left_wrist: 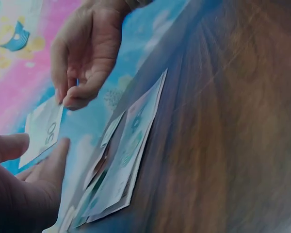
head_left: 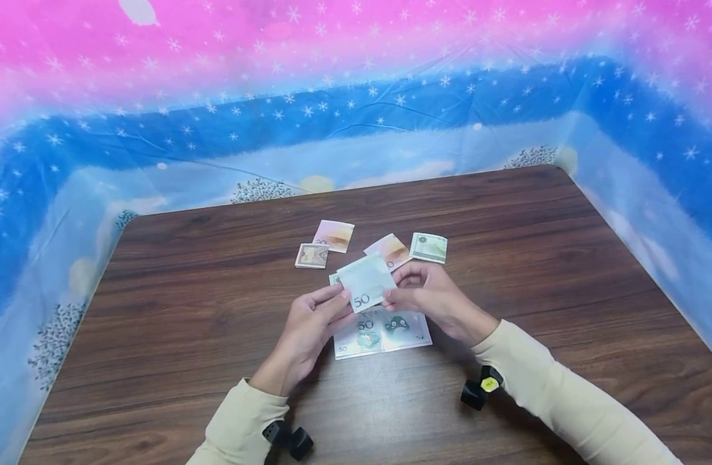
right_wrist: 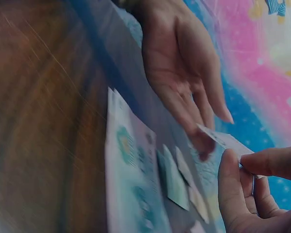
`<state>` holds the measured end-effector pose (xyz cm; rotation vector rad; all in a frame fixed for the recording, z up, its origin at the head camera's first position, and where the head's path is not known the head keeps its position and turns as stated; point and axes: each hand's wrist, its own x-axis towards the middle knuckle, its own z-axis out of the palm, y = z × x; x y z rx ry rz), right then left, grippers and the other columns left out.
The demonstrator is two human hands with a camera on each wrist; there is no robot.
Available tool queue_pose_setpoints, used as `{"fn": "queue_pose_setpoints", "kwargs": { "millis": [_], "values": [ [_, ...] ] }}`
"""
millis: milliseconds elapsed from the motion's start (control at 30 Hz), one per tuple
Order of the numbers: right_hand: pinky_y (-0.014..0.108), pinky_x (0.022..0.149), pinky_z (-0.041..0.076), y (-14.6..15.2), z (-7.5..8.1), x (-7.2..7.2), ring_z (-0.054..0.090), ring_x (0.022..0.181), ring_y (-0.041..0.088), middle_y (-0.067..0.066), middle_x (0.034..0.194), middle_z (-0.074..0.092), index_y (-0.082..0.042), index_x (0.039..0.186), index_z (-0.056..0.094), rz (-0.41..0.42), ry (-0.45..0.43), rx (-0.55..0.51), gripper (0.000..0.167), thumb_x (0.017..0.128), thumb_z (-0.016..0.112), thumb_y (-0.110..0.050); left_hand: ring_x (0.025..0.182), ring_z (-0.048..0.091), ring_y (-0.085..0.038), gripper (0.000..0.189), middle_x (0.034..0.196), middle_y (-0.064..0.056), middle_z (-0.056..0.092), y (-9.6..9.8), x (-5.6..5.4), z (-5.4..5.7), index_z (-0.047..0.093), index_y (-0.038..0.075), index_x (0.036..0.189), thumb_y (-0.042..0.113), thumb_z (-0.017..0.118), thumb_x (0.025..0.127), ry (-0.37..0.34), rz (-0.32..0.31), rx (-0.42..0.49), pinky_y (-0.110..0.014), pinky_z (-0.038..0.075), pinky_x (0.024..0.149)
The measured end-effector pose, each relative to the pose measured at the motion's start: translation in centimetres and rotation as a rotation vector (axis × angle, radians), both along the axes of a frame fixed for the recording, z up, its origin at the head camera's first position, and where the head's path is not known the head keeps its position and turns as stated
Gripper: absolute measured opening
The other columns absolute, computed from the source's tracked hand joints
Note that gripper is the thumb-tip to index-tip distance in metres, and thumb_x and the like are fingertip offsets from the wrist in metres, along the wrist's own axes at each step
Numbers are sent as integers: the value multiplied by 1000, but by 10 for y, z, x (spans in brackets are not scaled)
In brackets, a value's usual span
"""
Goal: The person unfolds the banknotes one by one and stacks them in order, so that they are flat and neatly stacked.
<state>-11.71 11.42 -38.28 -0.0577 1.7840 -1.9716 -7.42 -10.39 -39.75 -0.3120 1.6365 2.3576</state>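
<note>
A folded pale-green banknote (head_left: 367, 284) printed with 50 is held up over the table. My right hand (head_left: 437, 300) pinches its right edge between thumb and fingers. On its left side is my left hand (head_left: 306, 332), the thumb tip right at the edge. Seen in the right wrist view, the left hand (right_wrist: 182, 63) has its thumb lifted from its fingers, which reach under the note (right_wrist: 228, 141). Below both hands lies an unfolded 50 banknote (head_left: 356, 345) with a crease down its middle; its raised edges show in the left wrist view.
Beyond the hands lie two folded pink-orange banknotes (head_left: 335, 236), a small folded brown one (head_left: 311, 256) and a folded green one (head_left: 429, 248). The dark wooden table (head_left: 187, 310) is bordered by a pink-and-blue snowflake cloth (head_left: 333, 123).
</note>
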Motion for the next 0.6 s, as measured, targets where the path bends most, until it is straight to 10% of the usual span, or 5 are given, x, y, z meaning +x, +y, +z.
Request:
{"fn": "queue_pose_setpoints", "kwargs": {
  "millis": [200, 467, 600],
  "values": [
    [33, 78, 64, -2, -13, 8, 71, 73, 18, 11, 87, 67, 6, 104, 55, -18, -16, 6, 23, 87, 70, 8, 97, 71, -21, 39, 115, -26, 67, 4, 3, -2, 51, -18, 131, -1, 63, 97, -25, 56, -73, -30, 60, 87],
    [27, 74, 62, -5, -17, 14, 73, 84, 26, 16, 95, 71, 4, 101, 64, -102, 486, 357, 21, 83, 74, 9, 83, 73, -17, 34, 111, -29, 70, 3, 5, -1, 61, -15, 122, 0, 69, 93, 1, 52, -249, -28, 62, 77],
    [30, 75, 63, -6, -16, 17, 74, 84, 25, 13, 96, 74, 1, 101, 71, -70, 582, 457, 18, 84, 75, 6, 81, 73, -18, 32, 110, -30, 70, 5, 6, -1, 62, -16, 120, -1, 69, 93, 19, 32, -247, -28, 63, 77]
  ]
}}
